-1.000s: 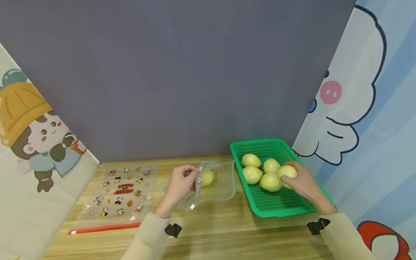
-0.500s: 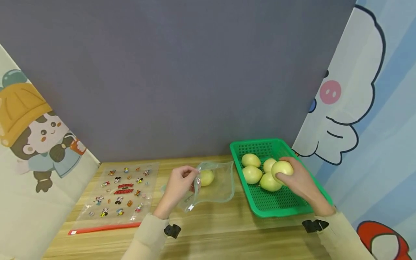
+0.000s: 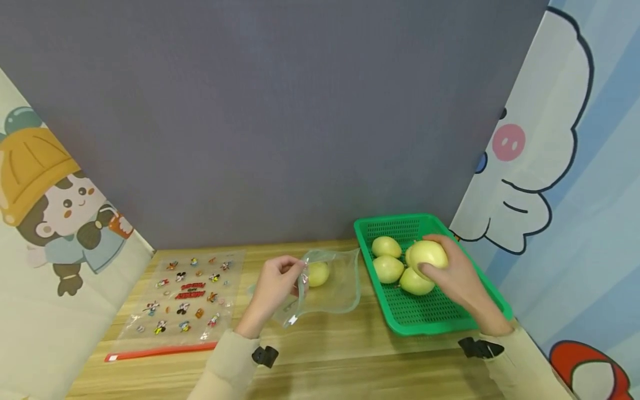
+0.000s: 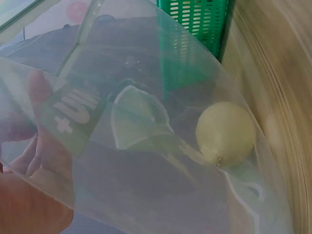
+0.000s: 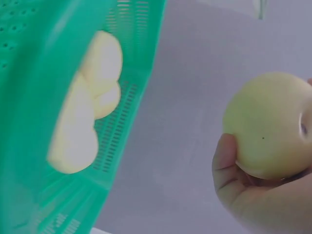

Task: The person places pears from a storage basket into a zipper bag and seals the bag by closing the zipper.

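In the head view my left hand [image 3: 278, 281] pinches the edge of a clear zip bag [image 3: 340, 283], keeping its mouth raised. One pale yellow-green fruit [image 4: 225, 132] lies inside that bag, seen through the film in the left wrist view. My right hand [image 3: 454, 272] grips another round fruit [image 5: 270, 124], thumb on one side and fingers round the far side. This fruit is held above the green basket [image 3: 400, 328]. Several like fruits [image 3: 388, 269] lie in the basket, one partly hidden behind the held fruit.
A flat clear bag [image 3: 190, 294] printed with cartoon figures and edged by a red slider strip [image 3: 160, 351] lies on the wooden table [image 3: 320, 355] at left. A grey panel [image 3: 250, 122] stands behind the table, with cartoon-printed walls at both sides.
My right hand has lifted the fruit from among the others in the basket and carried it left and slightly up. The left hand and its bag have hardly moved.
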`<action>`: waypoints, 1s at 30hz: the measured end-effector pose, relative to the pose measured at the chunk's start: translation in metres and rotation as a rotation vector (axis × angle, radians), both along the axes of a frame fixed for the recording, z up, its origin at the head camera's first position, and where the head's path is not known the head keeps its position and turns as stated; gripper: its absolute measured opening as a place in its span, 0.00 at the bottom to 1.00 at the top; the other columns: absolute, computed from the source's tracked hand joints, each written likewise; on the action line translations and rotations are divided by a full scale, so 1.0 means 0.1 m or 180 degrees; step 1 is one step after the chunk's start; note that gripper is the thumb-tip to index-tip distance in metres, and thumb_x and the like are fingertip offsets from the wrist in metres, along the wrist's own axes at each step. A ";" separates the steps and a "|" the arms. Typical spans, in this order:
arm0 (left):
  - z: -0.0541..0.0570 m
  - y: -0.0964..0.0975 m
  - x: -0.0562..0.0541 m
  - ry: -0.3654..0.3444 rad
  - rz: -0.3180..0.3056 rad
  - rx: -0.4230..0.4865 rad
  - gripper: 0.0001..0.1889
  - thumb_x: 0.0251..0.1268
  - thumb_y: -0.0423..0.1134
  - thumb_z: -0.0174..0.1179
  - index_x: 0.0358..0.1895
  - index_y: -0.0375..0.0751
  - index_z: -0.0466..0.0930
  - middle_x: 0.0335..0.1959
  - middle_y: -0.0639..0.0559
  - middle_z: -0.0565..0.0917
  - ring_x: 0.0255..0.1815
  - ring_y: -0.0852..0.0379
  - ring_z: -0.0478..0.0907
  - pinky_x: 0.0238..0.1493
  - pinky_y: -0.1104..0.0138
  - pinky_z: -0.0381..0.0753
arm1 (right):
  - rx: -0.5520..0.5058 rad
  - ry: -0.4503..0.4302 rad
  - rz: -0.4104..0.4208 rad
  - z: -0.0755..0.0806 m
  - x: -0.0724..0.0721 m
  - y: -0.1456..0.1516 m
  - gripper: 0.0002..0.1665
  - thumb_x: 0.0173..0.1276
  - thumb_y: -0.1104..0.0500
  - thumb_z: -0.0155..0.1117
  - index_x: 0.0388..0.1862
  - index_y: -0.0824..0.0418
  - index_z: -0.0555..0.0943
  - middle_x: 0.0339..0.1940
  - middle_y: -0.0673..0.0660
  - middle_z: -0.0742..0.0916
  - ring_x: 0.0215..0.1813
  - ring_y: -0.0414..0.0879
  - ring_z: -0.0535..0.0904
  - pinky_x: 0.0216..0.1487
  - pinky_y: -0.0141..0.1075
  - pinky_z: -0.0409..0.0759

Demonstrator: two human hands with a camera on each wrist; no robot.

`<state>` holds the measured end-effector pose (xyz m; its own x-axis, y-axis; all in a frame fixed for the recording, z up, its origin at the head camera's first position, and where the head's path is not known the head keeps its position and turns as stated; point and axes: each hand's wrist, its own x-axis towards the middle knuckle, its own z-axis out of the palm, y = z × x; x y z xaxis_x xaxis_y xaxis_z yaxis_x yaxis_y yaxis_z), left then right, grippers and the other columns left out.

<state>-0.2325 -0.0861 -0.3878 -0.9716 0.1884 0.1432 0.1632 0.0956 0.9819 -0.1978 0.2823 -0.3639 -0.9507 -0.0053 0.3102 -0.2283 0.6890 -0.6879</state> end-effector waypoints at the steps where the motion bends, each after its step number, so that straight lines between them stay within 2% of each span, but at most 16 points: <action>1: 0.00 0.00 0.00 0.0003 -0.0002 -0.0010 0.10 0.75 0.33 0.58 0.42 0.28 0.84 0.24 0.43 0.85 0.19 0.51 0.82 0.23 0.62 0.87 | -0.0030 0.0029 0.0016 0.02 0.01 -0.02 0.36 0.67 0.56 0.64 0.73 0.61 0.67 0.59 0.65 0.77 0.40 0.54 0.75 0.31 0.42 0.76; 7: 0.00 0.00 0.01 -0.0035 0.0012 -0.0038 0.12 0.76 0.33 0.57 0.45 0.24 0.83 0.25 0.43 0.85 0.20 0.51 0.83 0.25 0.60 0.88 | -0.0162 0.0188 0.0162 0.13 0.03 -0.15 0.35 0.65 0.60 0.65 0.72 0.61 0.69 0.61 0.64 0.76 0.42 0.56 0.76 0.34 0.44 0.78; 14: -0.02 -0.02 0.00 -0.0059 0.0038 -0.0011 0.10 0.75 0.33 0.57 0.44 0.27 0.84 0.25 0.42 0.85 0.20 0.51 0.83 0.26 0.59 0.88 | -0.0327 0.0312 0.0275 0.21 0.06 -0.31 0.35 0.64 0.62 0.65 0.70 0.61 0.71 0.58 0.64 0.78 0.43 0.56 0.76 0.35 0.45 0.79; 20: -0.01 -0.02 0.01 -0.0092 0.0015 0.0011 0.10 0.75 0.33 0.57 0.43 0.28 0.84 0.25 0.42 0.85 0.20 0.50 0.83 0.28 0.55 0.89 | -0.0455 0.0440 0.0506 0.27 0.11 -0.42 0.34 0.65 0.63 0.66 0.71 0.58 0.71 0.58 0.60 0.78 0.43 0.54 0.77 0.36 0.42 0.81; 30: 0.01 -0.01 0.02 -0.0078 0.0020 -0.0001 0.09 0.75 0.33 0.58 0.44 0.30 0.85 0.25 0.43 0.85 0.20 0.51 0.83 0.25 0.62 0.88 | -0.0701 0.0555 0.0719 0.34 0.18 -0.64 0.35 0.62 0.64 0.66 0.69 0.57 0.73 0.59 0.60 0.78 0.44 0.56 0.76 0.32 0.41 0.83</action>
